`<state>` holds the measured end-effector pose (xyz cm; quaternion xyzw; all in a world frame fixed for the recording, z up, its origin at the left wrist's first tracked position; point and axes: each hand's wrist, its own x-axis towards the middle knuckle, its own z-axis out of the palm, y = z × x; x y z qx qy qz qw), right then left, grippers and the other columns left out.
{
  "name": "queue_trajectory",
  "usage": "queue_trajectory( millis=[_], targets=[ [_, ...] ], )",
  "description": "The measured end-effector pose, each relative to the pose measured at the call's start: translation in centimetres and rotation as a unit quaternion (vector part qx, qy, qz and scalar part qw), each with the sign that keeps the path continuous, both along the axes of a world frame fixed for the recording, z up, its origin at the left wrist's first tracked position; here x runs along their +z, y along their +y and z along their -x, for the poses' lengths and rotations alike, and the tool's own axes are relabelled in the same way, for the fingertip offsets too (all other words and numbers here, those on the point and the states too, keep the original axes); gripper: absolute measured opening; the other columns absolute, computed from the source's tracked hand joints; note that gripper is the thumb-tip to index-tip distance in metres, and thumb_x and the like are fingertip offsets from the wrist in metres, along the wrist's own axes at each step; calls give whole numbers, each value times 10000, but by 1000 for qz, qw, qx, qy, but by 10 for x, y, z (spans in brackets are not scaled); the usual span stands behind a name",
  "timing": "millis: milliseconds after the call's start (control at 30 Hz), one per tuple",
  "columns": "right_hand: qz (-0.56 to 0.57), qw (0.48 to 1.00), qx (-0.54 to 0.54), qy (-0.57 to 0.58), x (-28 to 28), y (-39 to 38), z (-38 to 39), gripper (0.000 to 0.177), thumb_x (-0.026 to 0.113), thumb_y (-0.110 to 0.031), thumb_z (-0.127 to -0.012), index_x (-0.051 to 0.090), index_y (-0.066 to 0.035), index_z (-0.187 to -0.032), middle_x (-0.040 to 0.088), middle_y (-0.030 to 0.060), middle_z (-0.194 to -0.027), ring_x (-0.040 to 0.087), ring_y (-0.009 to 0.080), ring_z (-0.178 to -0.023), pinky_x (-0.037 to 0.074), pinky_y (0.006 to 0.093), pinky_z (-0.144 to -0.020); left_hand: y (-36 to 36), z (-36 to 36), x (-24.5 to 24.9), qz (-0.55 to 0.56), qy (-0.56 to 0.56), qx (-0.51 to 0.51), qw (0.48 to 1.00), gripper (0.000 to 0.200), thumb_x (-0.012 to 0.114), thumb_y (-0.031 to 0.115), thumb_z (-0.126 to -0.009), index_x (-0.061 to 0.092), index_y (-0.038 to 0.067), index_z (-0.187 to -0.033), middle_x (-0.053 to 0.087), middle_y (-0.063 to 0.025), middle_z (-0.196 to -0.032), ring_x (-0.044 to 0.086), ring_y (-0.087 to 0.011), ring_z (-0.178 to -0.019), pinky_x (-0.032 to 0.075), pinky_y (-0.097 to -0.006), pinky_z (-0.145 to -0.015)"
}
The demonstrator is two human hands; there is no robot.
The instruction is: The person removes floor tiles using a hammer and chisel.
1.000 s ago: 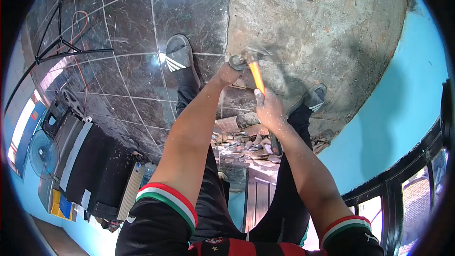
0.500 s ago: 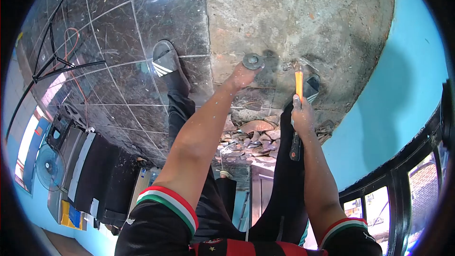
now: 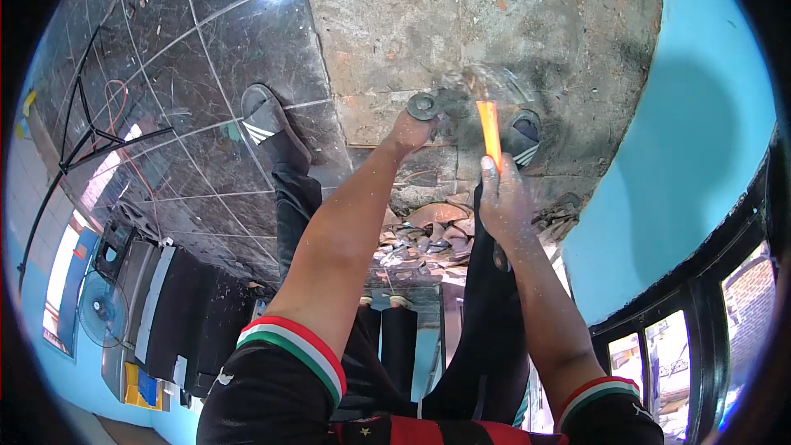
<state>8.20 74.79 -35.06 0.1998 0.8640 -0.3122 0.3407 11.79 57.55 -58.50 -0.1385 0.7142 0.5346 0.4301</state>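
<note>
My left hand (image 3: 407,133) is closed around a chisel with a round grey guard (image 3: 423,105), seen from its top end. The chisel stands over the floor near the edge of the remaining dark tiles; its lower part is mostly hidden. In my right hand (image 3: 507,206) is a hammer (image 3: 489,125) with an orange shaft and a dark grip. Its head is smeared by motion, a little right of and above the chisel. Bare rough screed (image 3: 387,25) lies around both tools.
Broken tile pieces (image 3: 432,235) are heaped between my legs. Dark tiles (image 3: 247,33) cover the floor at left, where a black metal frame (image 3: 78,144) stands. A blue wall (image 3: 684,173) curves along the right. Another person's legs (image 3: 400,346) show behind me. A fan (image 3: 100,306) is at lower left.
The hammer has swung left and up, closer to the chisel, and its head is now blurred. The whole view has shifted slightly. More of the other person's legs shows.
</note>
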Motion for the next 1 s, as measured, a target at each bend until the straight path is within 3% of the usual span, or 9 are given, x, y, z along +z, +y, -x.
queue_trajectory(
  millis=[233,267,367,467,600,633,700,733,1000],
  targets=[
    [-17,981,193,-11,-29,-5,22,276,572,-288,-980,621,-17,-976,635,248,-701,648,443,-686,510,533,-630,3,-5,-12,7,66,-25,997,362,654,150,-925,566,69,-1266,658,-96,-1154,613,-225,-1057,482,-370,-933],
    [4,984,167,-65,-23,-6,42,305,556,-314,-990,620,-15,-988,640,262,-729,654,447,-729,499,550,-652,3,-9,-20,1,54,-22,998,357,656,155,-924,571,70,-1260,660,-98,-1152,616,-229,-1054,483,-373,-930],
    [1,988,150,39,12,-14,98,306,531,-311,-1010,606,-17,-969,625,252,-707,649,435,-697,491,518,-624,2,-6,-7,11,-14,-24,1000,333,652,221,-926,606,72,-1220,669,-127,-1141,623,-273,-1061,492,-400,-922],
    [65,986,13,154,53,-16,140,368,489,-367,-1042,604,-25,-968,587,79,-650,597,193,-544,443,352,-488,2,-11,-7,42,10,-61,997,397,642,337,-924,622,86,-1231,665,-168,-1198,614,-373,-1133,491,-439,-955],
    [241,912,-206,261,51,-34,115,389,450,-416,-1056,492,-38,-975,457,-23,-623,450,47,-504,380,191,-456,7,-15,-10,26,-20,-41,999,433,625,361,-936,597,83,-1267,641,-160,-1254,587,-355,-1185,472,-430,-994],
    [293,903,-224,222,31,-25,82,258,502,-237,-1031,532,19,-1015,497,41,-652,473,144,-499,372,294,-463,8,-19,-15,22,-26,-34,999,444,621,368,-938,589,82,-1277,633,-157,-1270,579,-351,-1199,466,-428,-1004],
    [21,994,64,82,-1,-12,34,259,532,-253,-1007,556,3,-980,627,233,-709,635,447,-696,479,516,-626,5,-1,9,-16,-54,-20,998,438,612,350,-944,579,81,-1288,621,-167,-1286,567,-353,-1213,458,-424,-1019],
    [-1,981,182,-61,-18,-1,22,303,521,-301,-1010,577,-5,-981,645,288,-786,644,471,-815,460,575,-699,6,-1,13,-18,-47,-22,999,428,608,339,-946,578,80,-1286,620,-170,-1284,566,-354,-1212,456,-424,-1021],
    [-12,998,54,-39,-19,3,19,382,497,-346,-1030,563,7,-898,620,296,-760,618,503,-799,442,593,-670,7,-8,-4,-35,50,0,998,280,613,227,-941,622,54,-1161,666,-157,-1132,620,-328,-1070,483,-407,-938]
  ],
)
